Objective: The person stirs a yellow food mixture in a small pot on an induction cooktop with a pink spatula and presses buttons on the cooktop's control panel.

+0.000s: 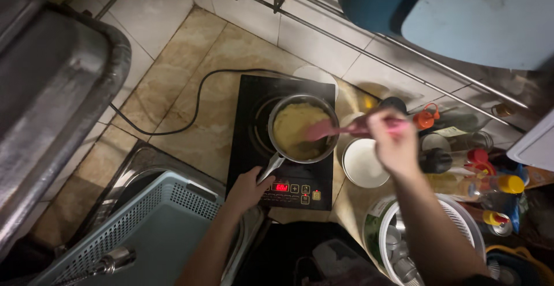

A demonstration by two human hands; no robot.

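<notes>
Left edge: a steel sink (52, 90) and, below it, a pale perforated plastic basket (156, 228) beside a faucet handle (115, 259). A black power cord (190, 110) crosses the beige tiled desk (190, 55) to a black induction cooker (285, 139) with a lit red display. The left hand (248, 189) has its fingers wrapped around the metal handle of the saucepan (304, 127), which sits centred on the cooker ring and holds a thick yellow mixture (297, 125). The right hand (395, 142) is closed on the handle of a pink spatula (337, 128), whose blade is in the mixture near the pan's right wall; hand and spatula are motion-blurred. Stirring of this kind goes best, by judgement, with the pan held flat on the ring and the blade sweeping the base and walls so nothing sticks. Just right of the cooker stands a white bowl (363, 164); further right, condiment bottles (485, 173) and a white colander (430, 237) holding metal items.
</notes>
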